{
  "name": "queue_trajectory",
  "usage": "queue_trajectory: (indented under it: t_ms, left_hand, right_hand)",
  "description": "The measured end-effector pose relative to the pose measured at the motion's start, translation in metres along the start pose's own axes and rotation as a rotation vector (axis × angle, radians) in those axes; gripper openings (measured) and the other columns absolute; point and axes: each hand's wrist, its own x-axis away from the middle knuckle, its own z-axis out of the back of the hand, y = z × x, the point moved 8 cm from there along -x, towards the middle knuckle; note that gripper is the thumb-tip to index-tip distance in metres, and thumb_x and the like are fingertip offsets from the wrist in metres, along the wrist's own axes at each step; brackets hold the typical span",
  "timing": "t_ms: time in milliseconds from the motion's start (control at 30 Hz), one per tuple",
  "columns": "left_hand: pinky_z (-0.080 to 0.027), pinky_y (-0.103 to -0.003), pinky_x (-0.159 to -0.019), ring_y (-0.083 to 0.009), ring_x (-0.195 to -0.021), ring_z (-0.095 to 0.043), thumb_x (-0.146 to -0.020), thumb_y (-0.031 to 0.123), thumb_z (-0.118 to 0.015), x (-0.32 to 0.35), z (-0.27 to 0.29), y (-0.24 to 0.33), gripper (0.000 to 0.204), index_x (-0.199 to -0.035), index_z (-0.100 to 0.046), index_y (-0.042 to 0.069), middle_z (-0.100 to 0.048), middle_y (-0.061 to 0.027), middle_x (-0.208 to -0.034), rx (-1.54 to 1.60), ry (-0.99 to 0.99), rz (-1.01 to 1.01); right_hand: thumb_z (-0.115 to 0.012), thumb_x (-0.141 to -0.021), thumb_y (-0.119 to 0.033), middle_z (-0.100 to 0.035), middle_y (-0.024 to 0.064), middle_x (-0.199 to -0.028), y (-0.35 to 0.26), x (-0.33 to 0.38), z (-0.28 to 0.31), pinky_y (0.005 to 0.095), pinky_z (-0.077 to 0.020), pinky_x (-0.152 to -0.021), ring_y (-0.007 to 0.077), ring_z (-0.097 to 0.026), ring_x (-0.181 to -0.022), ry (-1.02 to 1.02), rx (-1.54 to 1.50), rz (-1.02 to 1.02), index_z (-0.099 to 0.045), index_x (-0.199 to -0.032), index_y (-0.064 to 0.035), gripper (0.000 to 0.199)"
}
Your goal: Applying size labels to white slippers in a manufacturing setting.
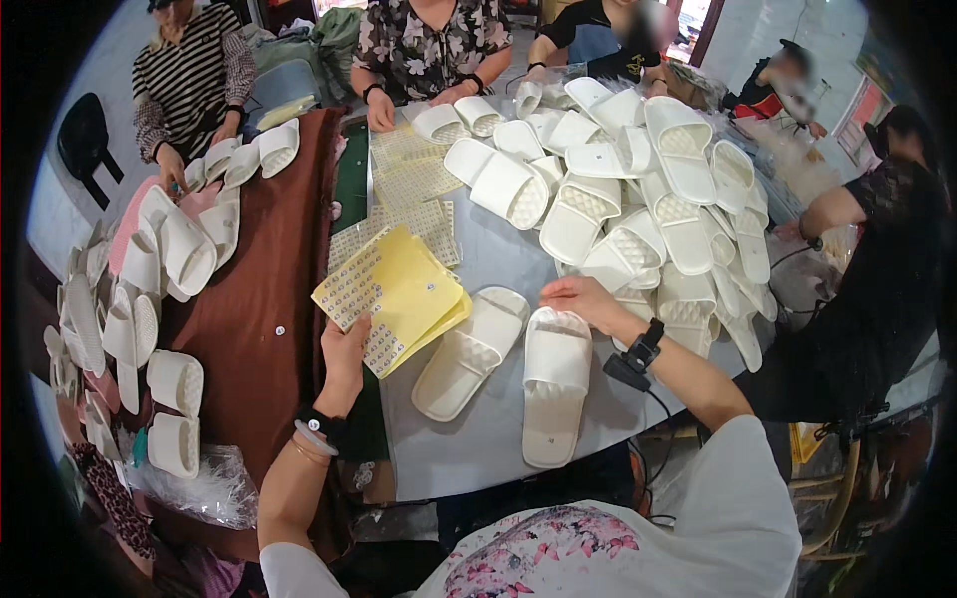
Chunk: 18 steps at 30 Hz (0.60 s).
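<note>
My left hand [344,357] is closed on a stack of yellow sticker sheets [399,289], with rows of small round labels showing on part of the top one. Just right of the sheets, a white slipper [454,374] lies at a slant on the grey tabletop. Beside it lies a second white slipper [555,394], pointing away from me, with a small label on its sole at the near end. At this slipper's far end is my right hand [578,299], its fingers extended to the left; whether they touch the slipper is unclear.
A large heap of white slippers [638,189] covers the table's far right. More sticker sheets [414,164] lie at the far left of the grey tabletop [429,458]. Slippers [174,384] and clear plastic bags [214,488] sit on the brown cloth [234,329]. Several people work around the tables.
</note>
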Motion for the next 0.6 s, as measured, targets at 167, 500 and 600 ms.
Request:
queue_trajectory:
  t_ms: [167, 500, 600]
  left_hand:
    - [-0.046, -0.023, -0.071, -0.0089, -0.081, -0.056, -0.084, 0.000, -0.054, 0.002, 0.002, 0.008, 0.023, -0.107, -0.051, -0.002, -0.059, -0.0057, -0.101, 0.061, 0.062, -0.022]
    - [-0.046, -0.023, -0.072, -0.0094, -0.081, -0.057, -0.084, 0.000, -0.054, -0.001, -0.001, 0.001, 0.023, -0.107, -0.052, 0.000, -0.060, -0.0060, -0.101, 0.138, 0.003, 0.000]
    - [-0.046, -0.023, -0.071, -0.0090, -0.080, -0.056, -0.084, 0.000, -0.055, -0.001, 0.002, 0.001, 0.022, -0.106, -0.052, -0.001, -0.060, -0.0055, -0.100, 0.160, 0.031, 0.005]
  right_hand:
    - [-0.055, -0.081, -0.004, -0.058, 0.0100, -0.098, -0.022, 0.020, -0.003, 0.0295, -0.0444, -0.078, 0.0208, -0.057, -0.091, 0.270, 0.421, 0.242, -0.057, -0.103, 0.0000, 0.023]
    - [-0.068, -0.067, -0.044, -0.039, 0.0287, -0.117, -0.024, 0.055, -0.075, 0.0378, -0.0344, -0.094, 0.0409, -0.042, -0.108, -0.201, 1.101, 0.206, -0.017, -0.137, -0.0016, 0.097]
    - [-0.067, -0.067, -0.051, -0.033, 0.0331, -0.124, -0.009, 0.038, -0.081, 0.0378, -0.0338, -0.095, 0.0413, -0.040, -0.114, -0.268, 0.957, 0.062, -0.013, -0.138, -0.0006, 0.102]
